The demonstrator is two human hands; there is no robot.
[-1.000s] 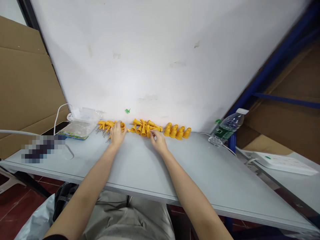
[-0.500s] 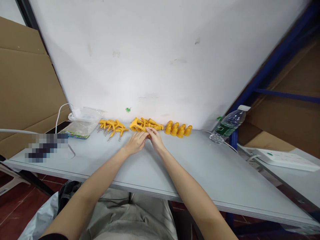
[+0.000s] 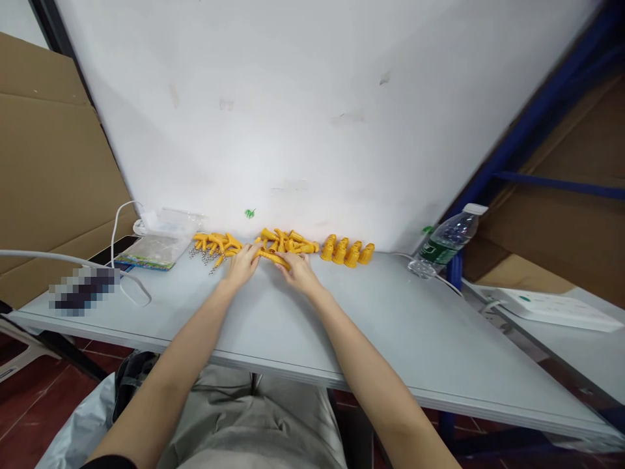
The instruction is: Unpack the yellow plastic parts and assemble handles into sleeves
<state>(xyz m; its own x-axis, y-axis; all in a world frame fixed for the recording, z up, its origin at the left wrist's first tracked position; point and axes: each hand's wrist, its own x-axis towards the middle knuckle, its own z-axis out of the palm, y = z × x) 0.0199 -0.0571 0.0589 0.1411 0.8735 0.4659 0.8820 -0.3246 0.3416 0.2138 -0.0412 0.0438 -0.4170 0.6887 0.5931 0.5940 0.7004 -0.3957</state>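
Both my hands meet at the far side of the grey table point(image 3: 390, 326), in front of a heap of yellow plastic parts point(image 3: 289, 241). My left hand point(image 3: 241, 264) and my right hand point(image 3: 299, 270) each pinch one end of a long yellow part point(image 3: 273, 258) that lies between them just above the tabletop. Left of my left hand is a second heap of yellow parts with metal screws point(image 3: 215, 245). To the right of my right hand, several yellow cones point(image 3: 347, 253) stand in a row against the white board.
A clear plastic bag point(image 3: 161, 242), a phone point(image 3: 114, 249) and a white cable point(image 3: 129, 286) lie at the table's left. A water bottle point(image 3: 446, 242) leans at the right end. A white power strip point(image 3: 551, 310) rests on the neighbouring table. Cardboard stands on both sides.
My left hand went from the left heap to the middle heap, then drew back a little to the left. A long yellow part now spans between both hands.
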